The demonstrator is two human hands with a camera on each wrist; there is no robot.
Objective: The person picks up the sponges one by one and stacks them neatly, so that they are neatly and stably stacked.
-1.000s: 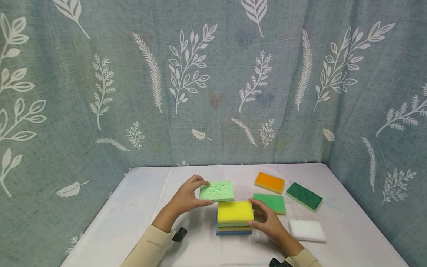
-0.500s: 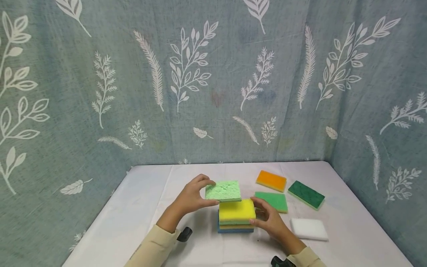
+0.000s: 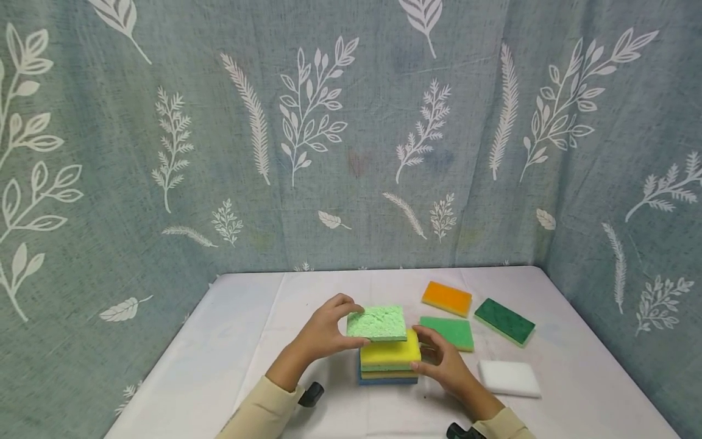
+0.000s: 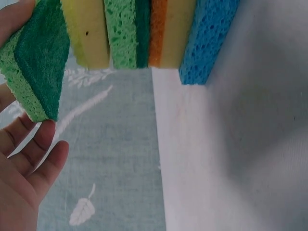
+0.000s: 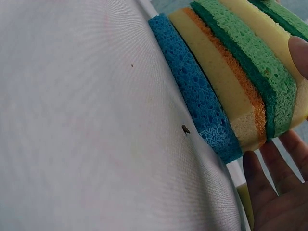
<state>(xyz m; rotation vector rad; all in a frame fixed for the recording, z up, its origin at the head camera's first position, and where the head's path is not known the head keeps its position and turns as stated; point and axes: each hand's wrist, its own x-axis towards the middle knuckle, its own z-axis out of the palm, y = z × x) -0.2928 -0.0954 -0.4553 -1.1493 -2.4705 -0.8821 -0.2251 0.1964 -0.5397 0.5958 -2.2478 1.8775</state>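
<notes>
My left hand (image 3: 323,332) pinches a light green sponge (image 3: 377,323) between thumb and fingers, just above the stack. The dark green scouring face (image 4: 44,50) of this sponge is turned down and tilted in the left wrist view. Below it stands a stack of sponges: a blue sponge (image 5: 192,86) at the bottom, a cream one with an orange layer (image 5: 226,60), a green one (image 5: 262,62), then a yellow sponge (image 3: 390,352) on top. My right hand (image 3: 443,361) grips the stack's right side, thumb at the near corner and index finger at the far corner.
To the right on the white-covered table (image 3: 241,323) lie an orange sponge (image 3: 446,298), a dark green one (image 3: 504,321), a mid-green one (image 3: 452,333) and a white one (image 3: 509,378). A patterned curtain (image 3: 356,134) surrounds the table at the back and sides.
My left hand has carried the light green sponge rightward and then lower, so it now overlaps the top of the yellow sponge. My right hand stays at the stack.
</notes>
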